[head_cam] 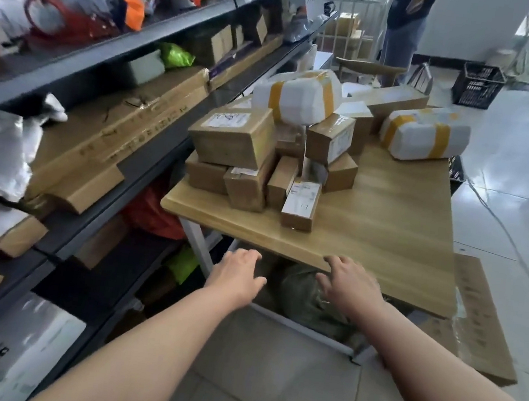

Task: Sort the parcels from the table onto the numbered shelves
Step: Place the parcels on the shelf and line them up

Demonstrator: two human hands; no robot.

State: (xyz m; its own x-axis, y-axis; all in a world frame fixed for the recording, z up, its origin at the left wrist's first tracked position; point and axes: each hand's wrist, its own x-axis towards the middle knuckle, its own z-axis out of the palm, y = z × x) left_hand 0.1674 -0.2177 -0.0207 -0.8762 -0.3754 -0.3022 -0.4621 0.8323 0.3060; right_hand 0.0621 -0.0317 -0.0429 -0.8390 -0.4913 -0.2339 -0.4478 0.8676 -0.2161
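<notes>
Several brown cardboard parcels (236,137) are piled on the left half of a wooden table (387,222). Two white padded parcels with yellow tape lie there too, one on top of the pile (297,96) and one at the far right (424,133). A small labelled box (301,204) stands nearest the front. Both my arms reach forward. My left hand (239,274) hovers just below the table's front edge, fingers relaxed and holding nothing. My right hand (348,282) is spread at the front edge, also holding nothing. Grey metal shelves (147,166) run along the left.
The shelves hold long flat cartons (113,145), white bags and boxes. A flat carton (478,316) leans by the table's right side. A green sack (308,295) lies under the table. Black crates (477,85) and a standing person (403,34) are at the back.
</notes>
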